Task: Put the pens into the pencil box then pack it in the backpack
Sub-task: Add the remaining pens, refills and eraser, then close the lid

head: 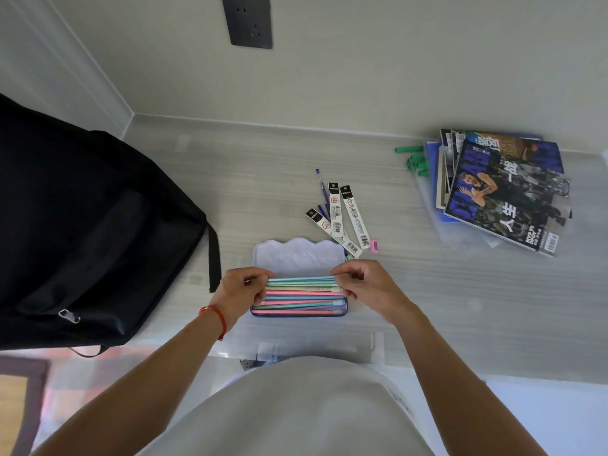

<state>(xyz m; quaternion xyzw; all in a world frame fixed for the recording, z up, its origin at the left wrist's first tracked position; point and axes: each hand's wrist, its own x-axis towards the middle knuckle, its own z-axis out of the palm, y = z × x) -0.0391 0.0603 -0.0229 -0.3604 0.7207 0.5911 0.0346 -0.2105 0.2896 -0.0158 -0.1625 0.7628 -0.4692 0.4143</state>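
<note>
An open pencil box (pixel 297 258) with a pale lid lying flat and a blue base sits in the middle of the desk. Several pastel pens (pixel 301 299) lie lengthwise in the base. My left hand (pixel 240 291) pinches the left ends of the top pens. My right hand (pixel 365 287) pinches their right ends. A black backpack (pixel 82 232) stands to the left of the box, its front zip closed. Loose refill packs (pixel 345 218) and a blue pen (pixel 320 187) lie just behind the box.
A stack of magazines (pixel 500 192) lies at the far right with green markers (pixel 416 159) beside it. A small pink eraser (pixel 374 245) sits by the refills. A wall socket (pixel 248 21) is above. The desk's front edge runs close to my body.
</note>
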